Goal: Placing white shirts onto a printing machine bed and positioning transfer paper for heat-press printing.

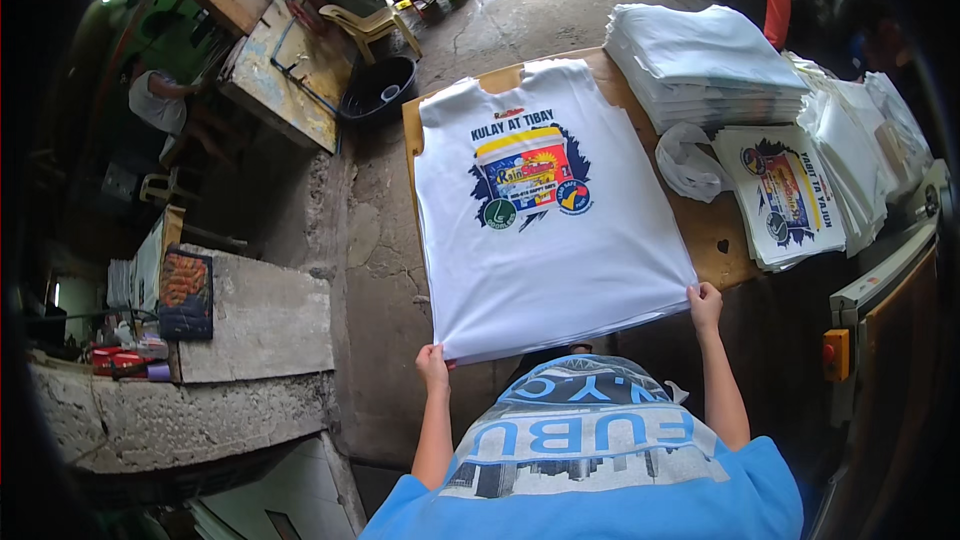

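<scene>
We pinch the bottom corners of the white printed shirt (560,275), our left hand (433,368) at one and our right hand (706,308) at the other, cloth stretched between. The shirt lies flat over the table (722,245), more white layers showing under its lower edge. Pulling unevenly could skew it or deepen the creases at our fingers; cloth clinging beneath could drag along. Swinging wide right, we could knock the plastic bag (690,165).
</scene>
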Tool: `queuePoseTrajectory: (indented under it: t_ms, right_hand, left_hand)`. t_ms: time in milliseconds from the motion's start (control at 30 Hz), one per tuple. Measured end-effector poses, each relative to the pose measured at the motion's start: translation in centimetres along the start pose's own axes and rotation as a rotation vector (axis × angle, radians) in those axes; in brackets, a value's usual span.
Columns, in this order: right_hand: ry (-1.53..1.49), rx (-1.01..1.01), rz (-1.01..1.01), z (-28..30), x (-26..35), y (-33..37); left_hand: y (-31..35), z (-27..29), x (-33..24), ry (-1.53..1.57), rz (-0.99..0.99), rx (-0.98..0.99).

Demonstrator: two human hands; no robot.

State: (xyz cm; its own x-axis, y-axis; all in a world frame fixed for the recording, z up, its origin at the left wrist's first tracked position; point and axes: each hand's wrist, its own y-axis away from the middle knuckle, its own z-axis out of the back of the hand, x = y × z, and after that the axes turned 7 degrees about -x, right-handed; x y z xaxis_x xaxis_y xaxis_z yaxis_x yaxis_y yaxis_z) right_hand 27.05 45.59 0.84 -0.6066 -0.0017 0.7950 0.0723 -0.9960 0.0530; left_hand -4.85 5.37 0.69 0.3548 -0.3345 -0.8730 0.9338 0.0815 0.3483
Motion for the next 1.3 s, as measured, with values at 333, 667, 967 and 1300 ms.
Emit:
queuePoseTrajectory:
  t_ms: [333,667,967,1300]
  right_hand:
    - [0.259,-0.191,-0.02,-0.3,-0.1,1.7]
    - [0.349,-0.207,-0.234,3.4,0.4,19.1]
    - [0.238,-0.235,-0.533,4.7,-3.3,37.7]
    - [0.091,-0.451,-0.592,11.3,-6.5,47.2]
  left_hand:
    - [-2.2,1.8,-0.3,-0.283,-0.043,0.309]
    - [-1.8,-8.6,-9.1,-0.404,-1.185,0.622]
    - [11.2,-18.3,-3.8,-0.625,-1.402,1.363]
    - [22.9,-12.1,5.9,-0.896,-1.504,1.735]
